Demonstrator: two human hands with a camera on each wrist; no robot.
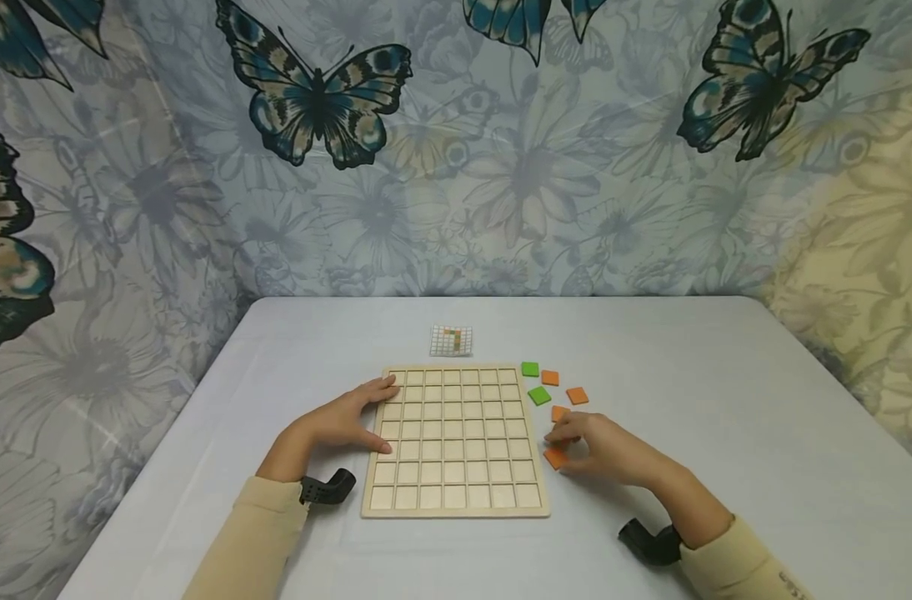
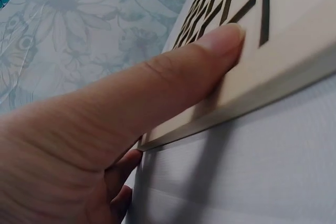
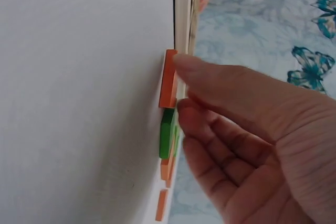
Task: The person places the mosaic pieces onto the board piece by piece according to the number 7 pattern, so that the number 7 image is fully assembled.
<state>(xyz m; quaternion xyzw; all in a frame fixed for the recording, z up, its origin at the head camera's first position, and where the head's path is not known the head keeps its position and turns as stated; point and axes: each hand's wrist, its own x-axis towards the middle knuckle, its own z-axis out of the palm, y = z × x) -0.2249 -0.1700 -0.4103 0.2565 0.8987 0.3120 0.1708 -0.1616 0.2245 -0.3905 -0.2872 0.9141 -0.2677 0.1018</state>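
Note:
A pale wooden board (image 1: pixel 456 439) with a grid of square recesses lies on the table. My left hand (image 1: pixel 348 417) rests on its left side, fingers spread, with the thumb (image 2: pixel 223 40) lying on the rim. To the right of the board, my right hand (image 1: pixel 602 446) is low over an orange tile (image 1: pixel 555 459). In the right wrist view, the thumb (image 3: pixel 189 66) touches one end of that tile (image 3: pixel 168 80), and a bent fingertip is by its other end. Another orange tile (image 1: pixel 558 413) is partly covered by this hand.
Beyond the right hand lie two green tiles, one upper (image 1: pixel 530 369) and one lower (image 1: pixel 539 396), and more orange tiles (image 1: pixel 577 396). A small gridded card (image 1: pixel 452 341) with a coloured pattern is behind the board. A butterfly-print cloth (image 1: pixel 426 217) hangs at the table's far edge.

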